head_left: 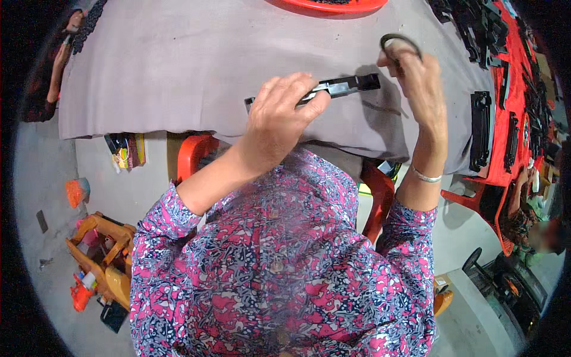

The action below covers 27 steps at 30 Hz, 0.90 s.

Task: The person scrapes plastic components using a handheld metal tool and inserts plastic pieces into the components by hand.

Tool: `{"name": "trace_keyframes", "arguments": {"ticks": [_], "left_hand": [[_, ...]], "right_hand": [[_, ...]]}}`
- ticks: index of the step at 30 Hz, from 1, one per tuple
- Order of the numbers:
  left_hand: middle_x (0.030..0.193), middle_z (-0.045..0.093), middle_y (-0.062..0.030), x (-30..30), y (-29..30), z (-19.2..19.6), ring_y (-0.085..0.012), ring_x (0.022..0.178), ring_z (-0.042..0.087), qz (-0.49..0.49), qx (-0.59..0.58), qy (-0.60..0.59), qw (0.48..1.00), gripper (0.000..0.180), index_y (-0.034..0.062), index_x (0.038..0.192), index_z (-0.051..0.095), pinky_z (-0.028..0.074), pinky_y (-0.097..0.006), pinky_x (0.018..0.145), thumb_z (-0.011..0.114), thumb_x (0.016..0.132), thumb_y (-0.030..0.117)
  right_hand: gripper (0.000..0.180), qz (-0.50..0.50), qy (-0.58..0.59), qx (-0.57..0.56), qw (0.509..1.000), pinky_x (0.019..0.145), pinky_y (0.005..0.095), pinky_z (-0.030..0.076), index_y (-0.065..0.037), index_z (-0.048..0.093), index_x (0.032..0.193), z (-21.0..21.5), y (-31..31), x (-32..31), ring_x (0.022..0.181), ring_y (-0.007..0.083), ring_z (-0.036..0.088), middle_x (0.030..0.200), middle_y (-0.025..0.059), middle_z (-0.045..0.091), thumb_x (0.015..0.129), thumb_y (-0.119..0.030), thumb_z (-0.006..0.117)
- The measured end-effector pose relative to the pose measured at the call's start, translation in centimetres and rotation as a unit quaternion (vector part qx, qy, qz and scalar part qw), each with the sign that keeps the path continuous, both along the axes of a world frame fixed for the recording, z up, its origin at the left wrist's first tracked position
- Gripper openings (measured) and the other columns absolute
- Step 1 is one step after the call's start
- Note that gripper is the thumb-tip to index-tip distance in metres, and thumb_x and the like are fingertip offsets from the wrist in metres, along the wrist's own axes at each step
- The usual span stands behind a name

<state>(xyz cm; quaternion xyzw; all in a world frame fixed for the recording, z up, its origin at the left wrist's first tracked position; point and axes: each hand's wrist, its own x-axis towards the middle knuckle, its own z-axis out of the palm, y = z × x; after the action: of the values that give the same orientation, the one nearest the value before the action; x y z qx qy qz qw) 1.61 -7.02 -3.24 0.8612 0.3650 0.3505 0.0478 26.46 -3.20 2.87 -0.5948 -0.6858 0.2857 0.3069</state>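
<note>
My left hand (284, 113) is closed round a long, narrow black plastic part (369, 82) that lies on the grey cloth. A shiny, pale grey strip (338, 89) runs along the middle of this part, and its left end shows just past my knuckles. To the right, my right hand (413, 71) is raised off the cloth, fingers curled and somewhat blurred. In its fingers is a dark loop-shaped thing (389, 37); whether it belongs to a larger tool cannot be made out. The right hand is apart from the black part.
Grey cloth (166, 71) covers the table. A red basin (333, 8) of small dark pieces stands at the far edge. Black plastic parts (480, 131) lie at the right, beside a red surface (505, 143) holding more. Other people's arms (59, 65) show at both sides.
</note>
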Motion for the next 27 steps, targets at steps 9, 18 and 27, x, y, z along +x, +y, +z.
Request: {"name": "trace_keyframes", "arguments": {"ticks": [9, 18, 27], "left_hand": [[0.099, 0.060, -0.0099, -3.3, 0.2, 2.4, -0.0288, 0.096, 0.059, 0.058, -0.109, 0.063, 0.990, 0.044, 0.0056, 0.112, 0.061, 0.042, -0.041, 0.086, 0.075, 0.070, 0.007], [0.090, 0.059, -0.0075, -3.4, 1.5, 1.7, -0.0270, 0.087, 0.057, 0.014, -0.121, 0.013, 0.992, 0.034, 0.0045, 0.106, 0.064, 0.040, -0.040, 0.081, 0.071, 0.072, 0.007], [0.093, 0.060, -0.0068, -3.7, 3.6, 1.3, -0.0274, 0.091, 0.056, -0.016, -0.135, 0.001, 0.991, 0.032, 0.0048, 0.108, 0.065, 0.038, -0.040, 0.086, 0.070, 0.077, 0.012]], "right_hand": [[0.026, 0.074, -0.176, 0.109, 0.975, 0.068, 0.0435, 0.049, -0.004, 0.068, 0.104, -2.9, -1.0, 0.7, 0.075, 0.0354, 0.062, 0.087, 0.0169, 0.062, 0.095, -0.017, 0.048], [0.026, 0.028, -0.137, 0.006, 0.990, 0.068, 0.0438, 0.048, -0.005, 0.069, 0.105, -3.1, -1.7, -0.3, 0.076, 0.0377, 0.062, 0.086, 0.0186, 0.063, 0.095, -0.018, 0.049], [0.033, -0.001, -0.056, -0.086, 0.995, 0.068, 0.0428, 0.047, 0.000, 0.066, 0.104, -2.3, -3.9, -0.2, 0.074, 0.0399, 0.060, 0.084, 0.0204, 0.062, 0.095, -0.028, 0.049]]}}
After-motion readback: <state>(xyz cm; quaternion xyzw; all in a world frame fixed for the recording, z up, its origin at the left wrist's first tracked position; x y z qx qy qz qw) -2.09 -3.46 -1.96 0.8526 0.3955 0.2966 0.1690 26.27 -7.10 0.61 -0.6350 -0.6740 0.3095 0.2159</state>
